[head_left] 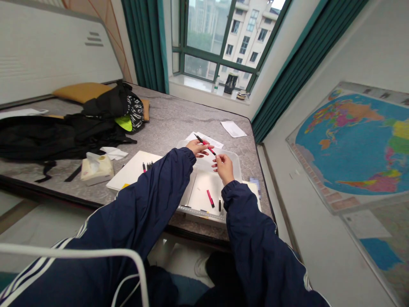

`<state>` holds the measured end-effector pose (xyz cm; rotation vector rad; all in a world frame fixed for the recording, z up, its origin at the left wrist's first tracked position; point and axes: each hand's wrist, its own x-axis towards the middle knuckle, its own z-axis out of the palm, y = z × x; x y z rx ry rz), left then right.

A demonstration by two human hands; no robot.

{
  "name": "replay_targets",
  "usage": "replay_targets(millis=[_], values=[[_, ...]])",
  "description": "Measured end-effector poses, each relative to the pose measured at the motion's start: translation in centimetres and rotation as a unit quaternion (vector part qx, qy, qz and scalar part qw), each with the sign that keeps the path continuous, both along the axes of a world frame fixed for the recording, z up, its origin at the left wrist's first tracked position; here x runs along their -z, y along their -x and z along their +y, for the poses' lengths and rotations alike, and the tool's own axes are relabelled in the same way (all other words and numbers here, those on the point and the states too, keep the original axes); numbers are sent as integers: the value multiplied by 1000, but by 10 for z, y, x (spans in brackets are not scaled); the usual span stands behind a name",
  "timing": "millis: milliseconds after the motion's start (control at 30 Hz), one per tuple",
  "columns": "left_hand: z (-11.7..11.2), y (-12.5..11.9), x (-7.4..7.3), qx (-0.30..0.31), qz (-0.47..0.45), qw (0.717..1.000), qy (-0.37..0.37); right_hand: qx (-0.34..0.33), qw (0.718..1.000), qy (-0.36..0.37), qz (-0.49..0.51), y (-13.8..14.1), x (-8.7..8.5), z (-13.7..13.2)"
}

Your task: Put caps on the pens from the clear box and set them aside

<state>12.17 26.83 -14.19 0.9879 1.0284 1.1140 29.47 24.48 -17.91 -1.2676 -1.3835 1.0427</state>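
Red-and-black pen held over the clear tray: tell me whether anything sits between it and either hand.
Nothing visible does. The left hand pinches the thin red-and-black pen at mid-shaft, above the clear plastic tray. The right hand has its fingertips at the pen's near end; whether they touch is too small to tell.

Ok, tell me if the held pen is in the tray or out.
Out: left hand and right hand hold the red pen above the clear tray.
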Motion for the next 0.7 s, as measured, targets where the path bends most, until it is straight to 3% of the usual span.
replay_targets(millis=[300, 500, 700], values=[[1, 0, 0, 5, -2, 1000, 0, -30, 997, 67, -8, 4, -1, -2], [0, 0, -1, 6, -1, 1000, -2, -34, 999, 16, -14, 4, -4, -5], [-2, 0, -3, 9, -4, 1000, -1, -26, 999, 17, -14, 4, -4, -5]])
